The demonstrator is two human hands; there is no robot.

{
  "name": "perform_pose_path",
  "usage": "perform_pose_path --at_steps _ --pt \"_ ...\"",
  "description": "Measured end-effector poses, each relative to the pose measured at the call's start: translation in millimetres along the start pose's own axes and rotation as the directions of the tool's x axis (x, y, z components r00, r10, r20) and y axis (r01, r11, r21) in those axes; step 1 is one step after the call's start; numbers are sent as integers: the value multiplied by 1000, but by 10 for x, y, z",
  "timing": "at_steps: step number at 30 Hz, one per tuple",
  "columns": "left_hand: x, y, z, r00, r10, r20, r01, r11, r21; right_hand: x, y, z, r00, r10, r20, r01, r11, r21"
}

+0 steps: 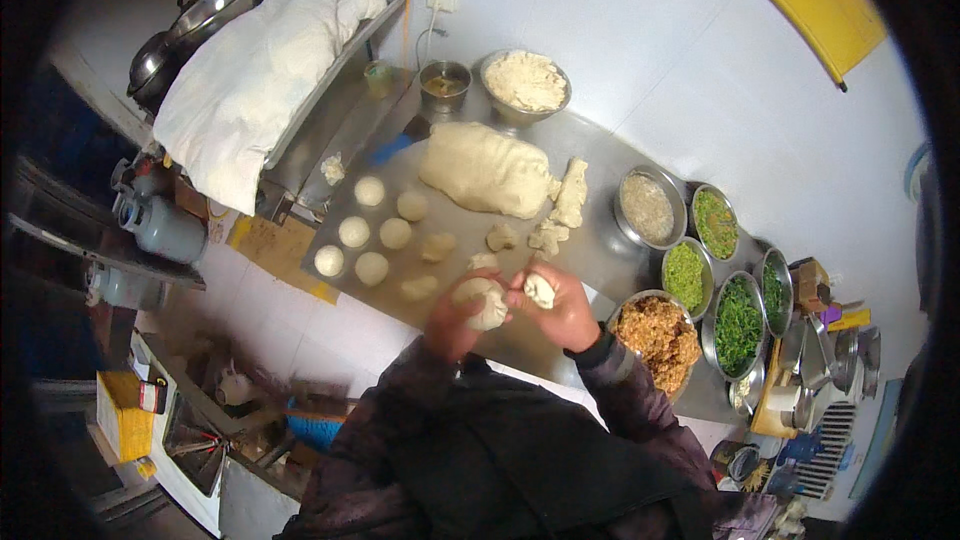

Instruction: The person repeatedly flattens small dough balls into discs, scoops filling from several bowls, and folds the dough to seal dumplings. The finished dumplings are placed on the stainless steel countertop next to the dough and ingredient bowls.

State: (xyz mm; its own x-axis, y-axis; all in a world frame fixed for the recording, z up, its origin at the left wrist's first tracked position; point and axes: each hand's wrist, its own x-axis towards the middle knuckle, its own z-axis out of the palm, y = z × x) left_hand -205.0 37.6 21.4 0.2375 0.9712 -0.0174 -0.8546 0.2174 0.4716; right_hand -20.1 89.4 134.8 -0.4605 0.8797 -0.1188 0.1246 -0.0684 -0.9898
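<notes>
My left hand point(454, 326) cups a round bun of dough point(484, 304) with pleats gathered on its right side. Close beside it, my right hand point(562, 311) has a small lump of white dough point(538, 290) in its curled fingers. The right thumb and fingertips meet at the pleated side of the bun. Just beyond the hands lie loose dough pieces point(502, 237) on the steel table point(480, 236). A large slab of dough point(487, 169) rests farther back, with a dough strip point(571, 191) at its right. Several smooth dough rounds point(354, 232) sit to the left.
At right stand steel bowls of orange-brown filling point(656, 341), chopped greens point(737, 326), pale green filling point(684, 274) and whitish shreds point(646, 208). A flour bowl point(525, 82) and a small pot point(445, 86) are at the back. White cloth point(270, 75) covers a left-hand shelf; gas cylinders point(161, 225) stand below.
</notes>
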Motion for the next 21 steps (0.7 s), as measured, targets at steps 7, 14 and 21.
perform_pose_path --at_steps 7,14,21 --pt "64 -65 -244 945 233 229 -320 522 790 90 291 92 991 -122 -50 112 979 -170" --pt "205 -333 -690 954 -220 -202 216 976 -43 377 1025 -93 990 144 -15 -140 978 154" --pt "960 -321 -1339 844 361 -396 158 540 827 34 2250 -595 900 416 -131 -406 909 95"
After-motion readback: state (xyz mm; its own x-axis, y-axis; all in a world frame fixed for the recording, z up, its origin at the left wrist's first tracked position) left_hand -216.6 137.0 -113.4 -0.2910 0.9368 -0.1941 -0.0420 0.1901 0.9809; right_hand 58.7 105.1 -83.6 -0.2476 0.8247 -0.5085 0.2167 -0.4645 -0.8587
